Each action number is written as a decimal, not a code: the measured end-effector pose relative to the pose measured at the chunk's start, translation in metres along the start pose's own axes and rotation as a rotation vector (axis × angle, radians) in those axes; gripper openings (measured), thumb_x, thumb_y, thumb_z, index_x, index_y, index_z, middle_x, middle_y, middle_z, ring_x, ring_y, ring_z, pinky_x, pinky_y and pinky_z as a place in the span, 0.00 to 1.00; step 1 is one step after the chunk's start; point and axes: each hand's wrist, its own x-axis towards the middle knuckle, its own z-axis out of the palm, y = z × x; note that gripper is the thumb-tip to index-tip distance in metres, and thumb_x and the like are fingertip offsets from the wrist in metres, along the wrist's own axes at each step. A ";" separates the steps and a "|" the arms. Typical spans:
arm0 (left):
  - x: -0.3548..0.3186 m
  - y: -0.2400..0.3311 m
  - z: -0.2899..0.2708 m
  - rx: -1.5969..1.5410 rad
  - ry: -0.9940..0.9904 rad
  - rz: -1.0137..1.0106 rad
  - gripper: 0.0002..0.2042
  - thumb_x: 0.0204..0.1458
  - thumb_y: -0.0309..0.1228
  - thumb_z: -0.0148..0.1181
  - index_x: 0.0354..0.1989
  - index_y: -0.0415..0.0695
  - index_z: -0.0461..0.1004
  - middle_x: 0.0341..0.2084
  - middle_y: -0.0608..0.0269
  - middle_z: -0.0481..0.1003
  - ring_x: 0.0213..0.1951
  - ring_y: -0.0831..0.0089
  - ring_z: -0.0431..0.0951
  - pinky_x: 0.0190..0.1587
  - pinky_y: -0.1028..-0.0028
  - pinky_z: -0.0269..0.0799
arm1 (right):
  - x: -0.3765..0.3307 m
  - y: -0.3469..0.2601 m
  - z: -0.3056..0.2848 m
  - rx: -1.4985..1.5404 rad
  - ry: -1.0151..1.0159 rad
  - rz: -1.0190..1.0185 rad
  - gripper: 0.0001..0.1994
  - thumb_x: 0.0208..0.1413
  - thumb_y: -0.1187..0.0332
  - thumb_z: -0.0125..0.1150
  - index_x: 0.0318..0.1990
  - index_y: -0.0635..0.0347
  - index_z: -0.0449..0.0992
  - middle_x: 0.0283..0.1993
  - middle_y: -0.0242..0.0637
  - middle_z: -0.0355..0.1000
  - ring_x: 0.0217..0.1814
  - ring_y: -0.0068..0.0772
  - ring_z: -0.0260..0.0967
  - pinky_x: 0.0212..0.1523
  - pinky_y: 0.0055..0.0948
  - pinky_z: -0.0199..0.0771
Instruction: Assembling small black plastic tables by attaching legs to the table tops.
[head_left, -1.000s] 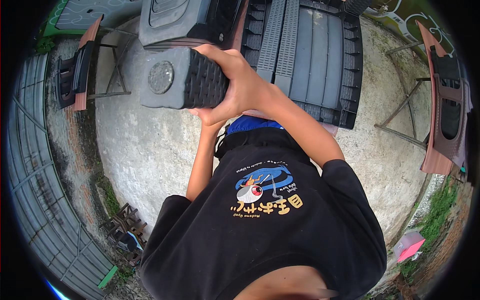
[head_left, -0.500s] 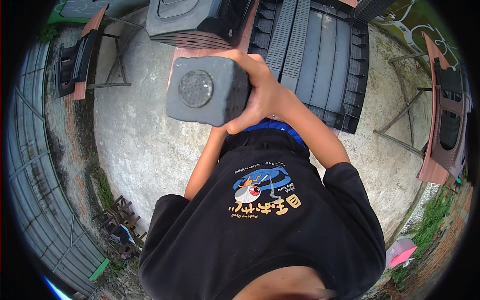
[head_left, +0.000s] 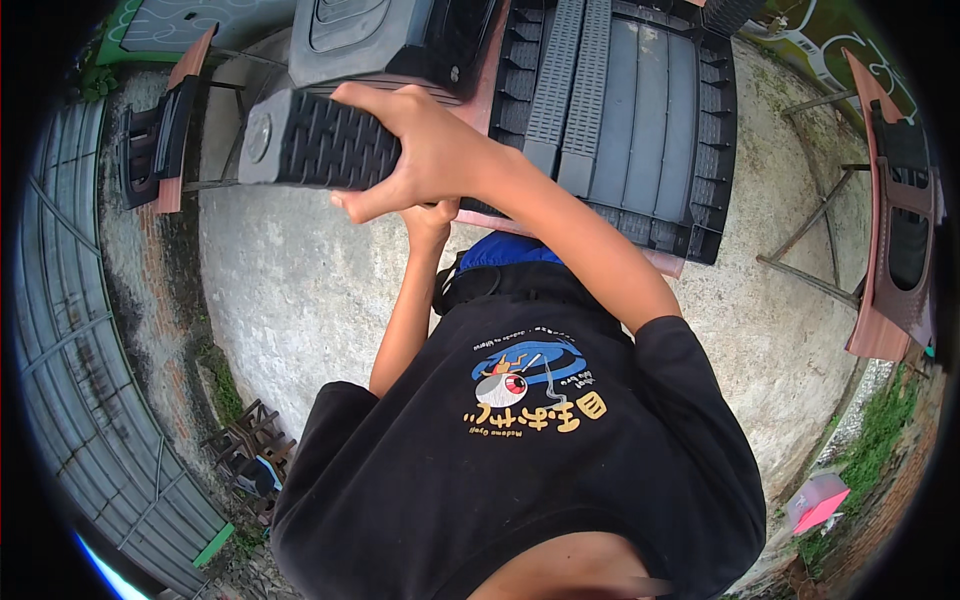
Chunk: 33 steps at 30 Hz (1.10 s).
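The right hand (head_left: 425, 150) grips a dark grey ribbed plastic block (head_left: 320, 150), fingers curled over its top edge and thumb stretched along the underside, so the hand is closed around the near end of the piece. The left hand (head_left: 432, 218) sits just below and behind the right wrist; only its upper part shows, and whether it is closed on the block or merely steadying it cannot be told.

Half a second ago the block faced the camera with its flat side and round cap; now it is turned, so the ribbed face looks upward and the round cap (head_left: 259, 137) points away to the left of the hand. It also sits higher and further from the body, close against the lower edge of the large grey moulded housing (head_left: 385, 40) just above the hand. That suggests the piece is being rotated and carried toward the stacked parts rather than away from them.

To the right of the hand lies a wide black slatted panel (head_left: 640, 120) on a reddish table (head_left: 668, 262), near the forearm. Well off to the left stands a folding stand with dark parts (head_left: 160, 140); well off to the right, another reddish stand (head_left: 895, 230). Concrete ground (head_left: 300, 290) spreads below.
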 end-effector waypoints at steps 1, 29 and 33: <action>-0.006 -0.013 -0.003 0.006 0.015 0.004 0.41 0.46 0.55 0.74 0.57 0.34 0.67 0.47 0.58 0.74 0.49 0.68 0.76 0.54 0.67 0.71 | 0.001 -0.004 0.014 -0.035 -0.055 -0.032 0.35 0.33 0.54 0.74 0.50 0.67 0.74 0.25 0.52 0.75 0.26 0.38 0.76 0.33 0.32 0.75; -0.015 -0.011 -0.015 0.207 -0.234 -0.025 0.36 0.28 0.39 0.80 0.48 0.36 0.73 0.41 0.58 0.79 0.43 0.66 0.79 0.49 0.65 0.75 | -0.035 0.009 -0.001 0.196 0.024 -0.109 0.29 0.29 0.63 0.75 0.45 0.60 0.75 0.36 0.38 0.77 0.36 0.39 0.78 0.38 0.32 0.77; -0.009 -0.030 -0.017 0.205 -0.179 -0.047 0.36 0.28 0.39 0.80 0.49 0.36 0.73 0.43 0.57 0.78 0.44 0.66 0.79 0.50 0.65 0.74 | -0.034 0.007 -0.009 0.142 -0.053 -0.045 0.33 0.33 0.61 0.77 0.51 0.60 0.72 0.40 0.41 0.77 0.39 0.40 0.79 0.45 0.32 0.77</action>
